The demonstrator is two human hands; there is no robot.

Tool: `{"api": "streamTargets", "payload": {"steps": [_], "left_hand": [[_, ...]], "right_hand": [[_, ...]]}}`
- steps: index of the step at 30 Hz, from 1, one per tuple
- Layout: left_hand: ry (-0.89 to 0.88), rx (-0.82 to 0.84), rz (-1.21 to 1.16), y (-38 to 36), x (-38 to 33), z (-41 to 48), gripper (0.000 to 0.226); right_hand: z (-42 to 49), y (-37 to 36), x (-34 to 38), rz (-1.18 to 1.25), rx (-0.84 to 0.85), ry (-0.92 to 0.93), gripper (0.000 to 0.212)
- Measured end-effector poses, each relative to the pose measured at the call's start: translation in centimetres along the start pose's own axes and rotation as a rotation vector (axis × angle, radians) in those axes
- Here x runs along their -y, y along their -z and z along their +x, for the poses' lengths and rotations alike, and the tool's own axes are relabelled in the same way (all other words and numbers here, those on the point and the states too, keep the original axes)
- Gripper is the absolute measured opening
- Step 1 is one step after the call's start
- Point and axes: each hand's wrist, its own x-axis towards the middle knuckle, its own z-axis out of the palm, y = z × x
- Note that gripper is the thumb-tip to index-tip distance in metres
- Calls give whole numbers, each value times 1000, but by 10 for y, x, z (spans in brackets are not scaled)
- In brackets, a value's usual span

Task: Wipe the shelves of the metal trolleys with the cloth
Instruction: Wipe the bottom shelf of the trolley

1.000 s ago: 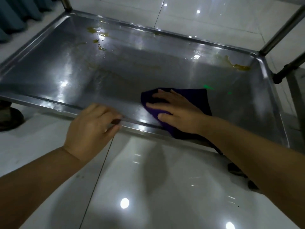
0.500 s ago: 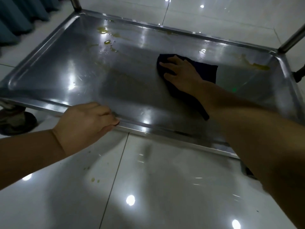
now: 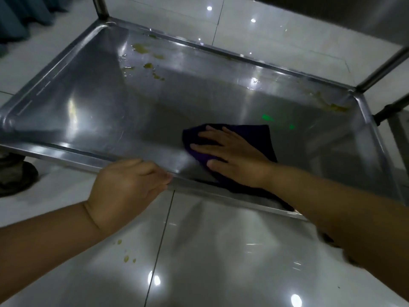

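Under the right grip (image 3: 232, 151), fingers flat: cloth (image 3: 262, 138), seemingly soft, light and limp, pressed on the slick steel shelf (image 3: 106, 107); best driven by the palm. Left grip (image 3: 128, 185) curls round the shelf's near rim.

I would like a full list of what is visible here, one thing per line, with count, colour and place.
shelf: one, steel grey, middle
cloth: one, dark purple, on shelf near front rim
stains: several, yellowish, shelf's far left and far right corner
posts: two, steel, far corners
floor: one, white tiles, all around
drops: few, yellow, floor below left hand
curtain: one, teal, top left
left hand: one, grips front rim
right hand: one, flat on cloth
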Motion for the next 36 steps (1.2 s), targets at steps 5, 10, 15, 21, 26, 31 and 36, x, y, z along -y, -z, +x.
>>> {"api": "streamTargets", "payload": {"steps": [5, 10, 15, 21, 26, 31, 36], "left_hand": [[-45, 74, -5, 5, 6, 3, 27], [-75, 155, -17, 39, 53, -15, 31], [111, 131, 87, 68, 98, -41, 40], [152, 79, 27, 60, 106, -48, 37], [192, 16, 6, 49, 112, -56, 34], [208, -86, -13, 39, 112, -62, 32], [159, -141, -38, 36, 116, -64, 30]], "right_hand": [[73, 27, -41, -38, -107, -296, 45], [107, 35, -47, -18, -180, -522, 44], [100, 19, -6, -23, -167, -530, 47], [63, -29, 96, 103, -72, -110, 51], [78, -25, 96, 98, -21, -50, 49], [153, 3, 44, -17, -105, -299, 47], [205, 25, 12, -39, -148, -567, 46]]}}
